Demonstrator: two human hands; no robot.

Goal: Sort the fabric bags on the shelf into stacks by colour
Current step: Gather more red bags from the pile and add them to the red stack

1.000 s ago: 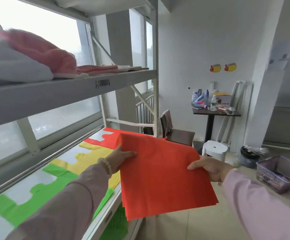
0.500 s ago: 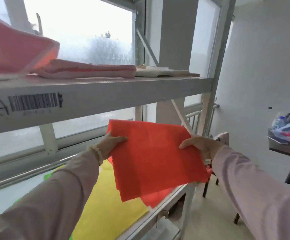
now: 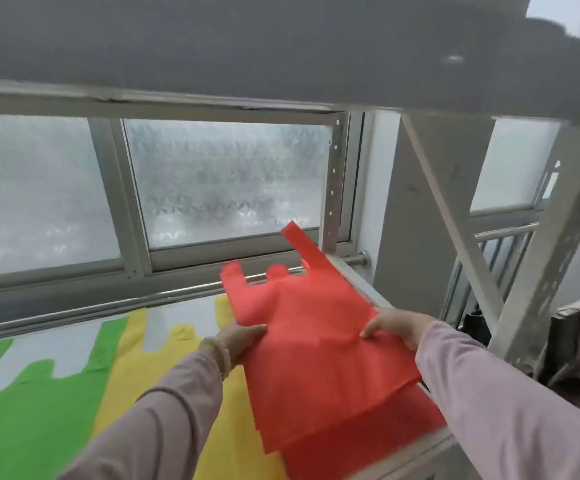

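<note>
Your red bag (image 3: 319, 368) is thin, matt, faintly textured non-woven cloth, as are the yellow bag (image 3: 132, 362) and green bag (image 3: 39, 410). Shelf frame (image 3: 541, 271): scuffed grey-painted metal. Window glass (image 3: 226, 181): frosted. Rail (image 3: 143, 297): shiny metal.

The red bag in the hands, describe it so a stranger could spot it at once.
Below the frosted window, find the shelf's right end, past the green bags and yellow bags. The red bag there is the upper of two, gripped by left hand and right hand.
</note>
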